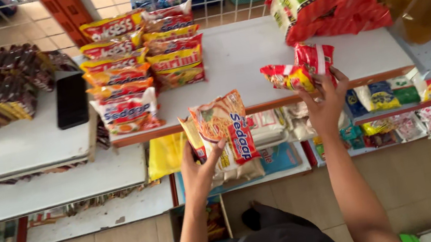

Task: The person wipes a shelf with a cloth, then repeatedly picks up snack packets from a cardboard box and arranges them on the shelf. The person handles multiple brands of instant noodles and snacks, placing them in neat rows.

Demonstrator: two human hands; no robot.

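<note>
Your left hand (198, 170) is clenched around a small stack of noodle packets (220, 129), held up just near of the white shelf's (242, 71) front edge. Your right hand (327, 104) has its fingers (341, 75) closed on two red packets (302, 70) at the shelf edge, right of centre. These packets look light, crinkly and slick, with brittle noodles inside, so grip them across the flat middle rather than by the sealed ends. A stacked pile of packets (123, 72) lies further left.
</note>
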